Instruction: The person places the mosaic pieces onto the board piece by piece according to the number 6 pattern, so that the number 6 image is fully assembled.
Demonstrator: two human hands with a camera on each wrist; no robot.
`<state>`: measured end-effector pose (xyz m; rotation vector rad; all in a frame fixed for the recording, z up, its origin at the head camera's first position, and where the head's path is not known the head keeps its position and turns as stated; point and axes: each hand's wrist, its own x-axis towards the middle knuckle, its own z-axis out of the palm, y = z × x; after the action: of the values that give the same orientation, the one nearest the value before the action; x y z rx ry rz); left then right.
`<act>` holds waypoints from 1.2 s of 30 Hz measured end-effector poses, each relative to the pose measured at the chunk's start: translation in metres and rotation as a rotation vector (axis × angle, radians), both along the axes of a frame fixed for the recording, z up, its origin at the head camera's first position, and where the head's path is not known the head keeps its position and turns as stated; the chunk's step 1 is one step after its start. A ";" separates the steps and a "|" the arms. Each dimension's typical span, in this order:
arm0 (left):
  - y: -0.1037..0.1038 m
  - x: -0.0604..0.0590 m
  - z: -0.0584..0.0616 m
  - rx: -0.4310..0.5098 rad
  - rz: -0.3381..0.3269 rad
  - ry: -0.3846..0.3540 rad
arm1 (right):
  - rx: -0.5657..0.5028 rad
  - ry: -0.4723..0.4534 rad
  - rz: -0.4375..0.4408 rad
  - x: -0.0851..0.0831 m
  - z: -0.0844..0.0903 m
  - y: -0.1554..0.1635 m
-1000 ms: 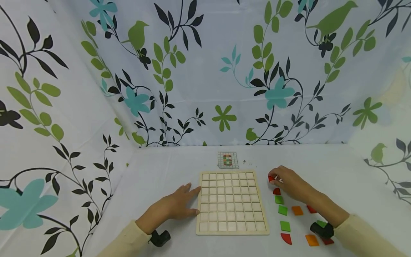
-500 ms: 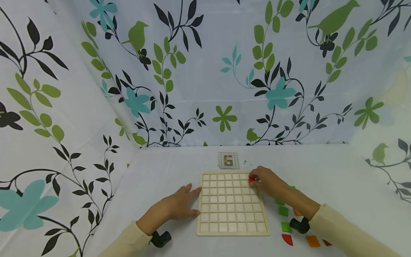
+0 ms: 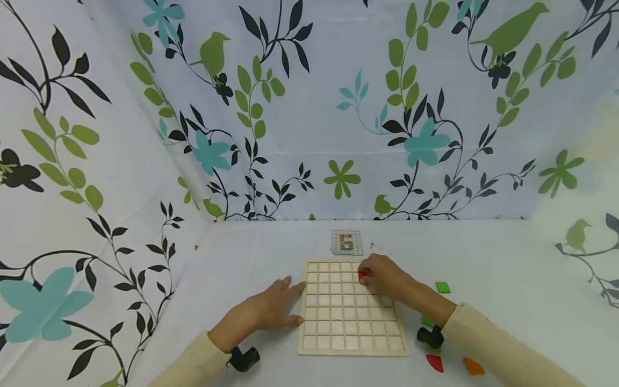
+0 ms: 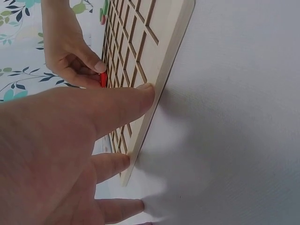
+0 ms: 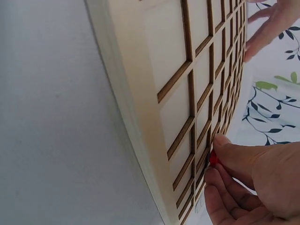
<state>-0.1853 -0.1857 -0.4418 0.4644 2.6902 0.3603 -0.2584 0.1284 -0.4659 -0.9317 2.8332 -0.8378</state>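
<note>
A small red piece (image 3: 362, 275) is pinched between the thumb and fingers of the right hand (image 3: 385, 275), at the far rows of the wooden grid board (image 3: 349, 327), right of the middle; whether the board is touched by the piece cannot quite be told. The board's left edge is touched by the thumb and pointing finger of the left hand (image 3: 271, 307), its fingers spread. Behind the board, a picture card (image 3: 346, 243) is laid flat. To the right, a green square (image 3: 442, 287), a red rounded piece (image 3: 434, 363) and an orange piece (image 3: 473, 366) are seen.
</note>
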 end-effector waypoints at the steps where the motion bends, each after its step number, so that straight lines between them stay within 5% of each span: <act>1: 0.001 0.000 0.000 -0.006 0.001 -0.002 | -0.006 0.004 0.011 -0.001 -0.001 0.000; 16: 0.000 -0.003 -0.005 -0.036 -0.014 0.012 | 0.022 0.107 0.061 0.000 -0.008 -0.005; 36: -0.001 -0.002 -0.006 -0.017 -0.005 0.004 | -0.001 0.077 -0.001 0.004 -0.011 -0.009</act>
<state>-0.1877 -0.1872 -0.4477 0.4671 2.6938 0.3350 -0.2547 0.1198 -0.4770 -0.9843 2.8986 -0.8216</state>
